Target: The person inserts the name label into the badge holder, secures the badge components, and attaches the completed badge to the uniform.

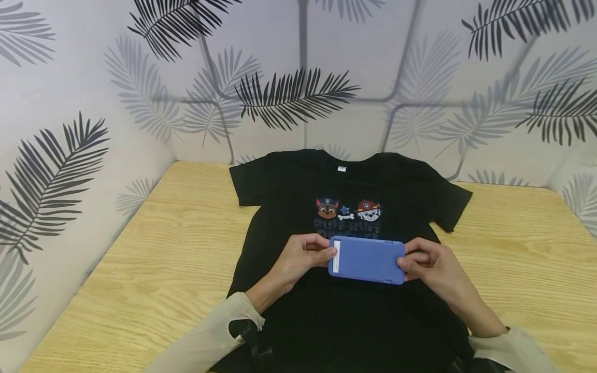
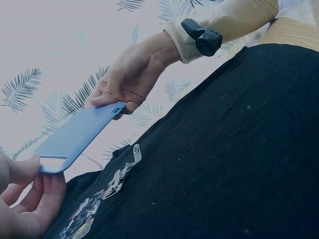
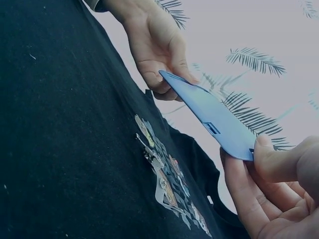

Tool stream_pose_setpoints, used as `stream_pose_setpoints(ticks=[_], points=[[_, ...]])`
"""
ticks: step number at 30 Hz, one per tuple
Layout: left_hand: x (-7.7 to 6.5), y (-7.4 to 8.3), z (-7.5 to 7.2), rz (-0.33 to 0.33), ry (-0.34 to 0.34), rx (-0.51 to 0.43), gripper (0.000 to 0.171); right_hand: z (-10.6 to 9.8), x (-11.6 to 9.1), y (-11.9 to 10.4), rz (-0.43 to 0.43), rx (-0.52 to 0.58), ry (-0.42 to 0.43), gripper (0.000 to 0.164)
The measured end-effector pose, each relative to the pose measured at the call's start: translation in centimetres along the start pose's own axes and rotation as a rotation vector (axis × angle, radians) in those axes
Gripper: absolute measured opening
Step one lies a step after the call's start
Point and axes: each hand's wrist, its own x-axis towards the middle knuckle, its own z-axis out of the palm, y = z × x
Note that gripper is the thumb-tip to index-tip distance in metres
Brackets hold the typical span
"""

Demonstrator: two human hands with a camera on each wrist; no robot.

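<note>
Here, hands [image 1: 300,257] [image 1: 431,264] pinch blue panel [image 1: 368,260] over blk tee [image 1: 354,326]; txt [image 1: 347,226] "RUFF-RUFF".

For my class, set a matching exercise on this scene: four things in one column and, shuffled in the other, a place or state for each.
Column 1
1. Left hand
2. Flat blue object
3. Black T-shirt
4. Right hand

Column 2
A. Spread out on the table
B. Pinching the end away from the white strip
C. Pinching the end with the white strip
D. Held up off the shirt, between two hands

Right pairs: 1-C, 2-D, 3-A, 4-B
</note>
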Motion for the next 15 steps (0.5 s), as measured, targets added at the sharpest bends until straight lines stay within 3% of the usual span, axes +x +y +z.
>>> stream_pose_setpoints(ticks=[15], points=[[0.01,-0.28,0.02,-0.002,0.002,-0.013,0.017,0.02,-0.01,-0.02,0.011,0.018,-0.009,0.019]])
